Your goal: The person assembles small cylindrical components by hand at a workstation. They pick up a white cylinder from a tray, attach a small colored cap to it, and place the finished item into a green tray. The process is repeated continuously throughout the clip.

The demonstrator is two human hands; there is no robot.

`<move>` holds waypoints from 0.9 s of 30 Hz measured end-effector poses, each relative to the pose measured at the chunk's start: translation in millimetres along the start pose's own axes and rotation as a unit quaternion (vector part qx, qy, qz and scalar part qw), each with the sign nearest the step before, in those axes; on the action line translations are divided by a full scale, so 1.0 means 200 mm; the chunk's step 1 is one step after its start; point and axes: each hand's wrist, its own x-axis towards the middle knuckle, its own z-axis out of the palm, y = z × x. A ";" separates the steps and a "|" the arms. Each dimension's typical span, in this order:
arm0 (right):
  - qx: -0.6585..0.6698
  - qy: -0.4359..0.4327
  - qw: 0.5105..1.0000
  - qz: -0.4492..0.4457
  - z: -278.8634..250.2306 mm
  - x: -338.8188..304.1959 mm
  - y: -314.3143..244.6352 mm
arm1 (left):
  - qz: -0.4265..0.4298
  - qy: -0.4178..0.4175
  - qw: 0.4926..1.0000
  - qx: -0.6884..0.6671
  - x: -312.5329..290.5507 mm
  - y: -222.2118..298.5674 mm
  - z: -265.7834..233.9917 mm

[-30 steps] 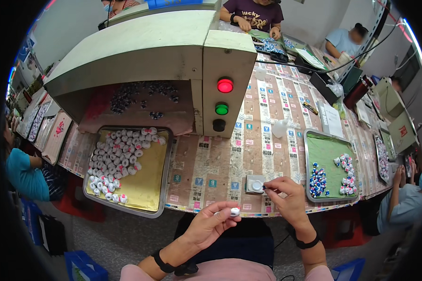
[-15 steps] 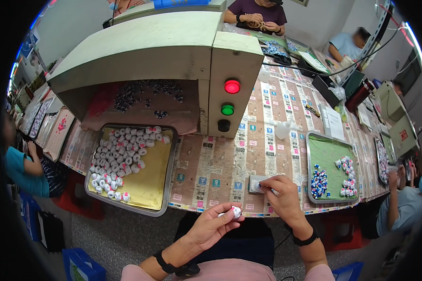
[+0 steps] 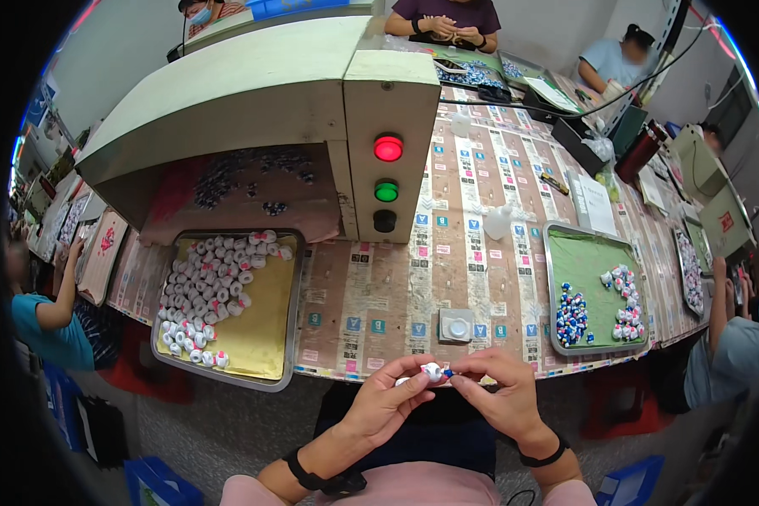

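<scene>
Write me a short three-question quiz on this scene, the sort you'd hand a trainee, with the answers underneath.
1. Multiple choice: The left hand holds a white piece. What colour is the small piece held in the right hand?
a) yellow
b) blue
c) green

2. True or false: The yellow-lined tray lies to the person's left of the green-lined tray.

3. Fill in the blank: On the front of the machine, the red light sits ____ the green light.

Key: 1. b; 2. true; 3. above.
</scene>
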 end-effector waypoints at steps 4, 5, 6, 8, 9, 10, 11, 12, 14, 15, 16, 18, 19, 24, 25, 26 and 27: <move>0.015 0.009 1.000 0.019 0.00 -0.01 0.01 | -0.005 0.007 1.000 0.006 0.00 0.00 0.03; 0.014 0.009 1.000 0.024 0.00 -0.02 0.01 | -0.005 0.008 1.000 0.006 0.01 -0.01 0.02; 0.010 0.000 1.000 0.021 0.00 -0.02 0.02 | -0.005 0.008 1.000 0.006 0.01 -0.01 0.02; 0.002 -0.018 1.000 0.014 -0.01 -0.01 0.04 | -0.004 0.006 1.000 0.008 0.01 -0.02 0.01; 0.009 -0.019 1.000 0.017 0.00 -0.02 0.05 | -0.003 0.004 1.000 0.009 0.01 -0.02 0.01; 0.016 -0.019 1.000 0.019 0.00 -0.02 0.05 | 0.000 0.006 1.000 0.015 0.01 -0.03 0.01; 0.024 -0.019 0.999 0.021 0.00 -0.02 0.05 | 0.004 0.009 1.000 0.020 0.01 -0.03 0.00; 0.031 -0.021 0.999 0.012 0.00 -0.02 0.05 | 0.007 0.011 1.000 0.024 0.00 -0.03 0.00; 0.046 -0.025 0.999 -0.006 0.01 -0.03 0.07 | 0.015 0.009 0.999 0.031 -0.01 -0.03 0.01; 0.042 -0.028 0.999 -0.011 0.00 -0.03 0.08 | 0.019 0.006 0.999 0.035 -0.01 -0.03 0.02; 0.038 -0.031 0.999 -0.015 0.00 -0.03 0.09 | 0.024 0.012 0.999 0.042 0.00 -0.03 0.02; 0.039 -0.034 0.999 -0.016 0.00 -0.03 0.10 | 0.033 0.019 0.998 0.055 0.01 -0.04 0.03; 0.044 -0.034 0.998 -0.013 0.00 -0.03 0.10 | 0.037 0.036 0.997 0.064 0.00 -0.04 0.04; 0.063 -0.060 0.996 0.010 -0.02 -0.03 0.12 | 0.067 0.049 0.992 0.099 -0.01 -0.07 0.02; 0.072 -0.064 0.995 0.009 -0.03 -0.02 0.10 | 0.058 0.062 0.991 0.102 -0.01 -0.06 0.03; 0.081 -0.067 0.994 0.008 -0.05 -0.02 0.09 | 0.048 0.076 0.990 0.105 -0.01 -0.06 0.05; 0.092 -0.065 0.994 0.014 -0.07 -0.02 0.07 | 0.048 0.077 0.991 0.096 -0.01 -0.06 0.07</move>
